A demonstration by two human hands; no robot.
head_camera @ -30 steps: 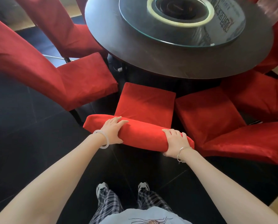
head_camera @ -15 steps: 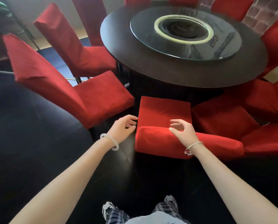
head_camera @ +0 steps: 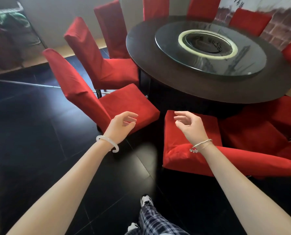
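Nearest, at six o'clock, stand plaid trousers [head_camera: 155,219] and a white shoe [head_camera: 145,200] on the black tiled floor [head_camera: 39,133]. Both bare arms reach forward. The left hand [head_camera: 122,124], with a white bangle [head_camera: 107,143] on its wrist, hangs at eleven o'clock over the near corner of the left red chair [head_camera: 124,100]. Its grip is slack, the fingers loosely curled round nothing. The right hand [head_camera: 188,126], with a thin silver bracelet [head_camera: 201,145], hangs at one o'clock with the same loose, empty grip above the near red chair [head_camera: 210,128]. That chair's back faces the person and its seat points in towards the desk. More red-covered chairs ring the round dark desk [head_camera: 158,68] at twelve to two o'clock. On the desk lies a glass turntable [head_camera: 249,65] with a pale ring [head_camera: 207,55] at its middle. Dark characters reflected in the glass are too smeared to read, as are those on the wall hanging [head_camera: 232,4] at one o'clock.
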